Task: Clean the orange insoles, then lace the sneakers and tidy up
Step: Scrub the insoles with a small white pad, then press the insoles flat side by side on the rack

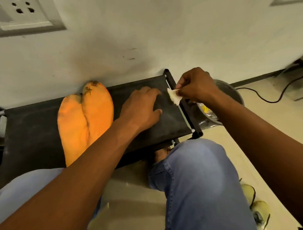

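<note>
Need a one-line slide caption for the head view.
Right hand pinches a white wipe, left hand rests on the black stool beside two orange insoles.

The orange insoles [85, 119] look like soft matt fabric, soiled dark at the toes. The tabletop [35, 128] is dull black cloth on a black metal frame [182, 102]. The white wipe [174, 97] looks like thin paper.

Two orange insoles [85, 119] lie side by side, touching, on the black stool [35, 128], toes dirt-stained.

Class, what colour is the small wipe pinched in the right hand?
White, seen in the head view: wipe.
</note>
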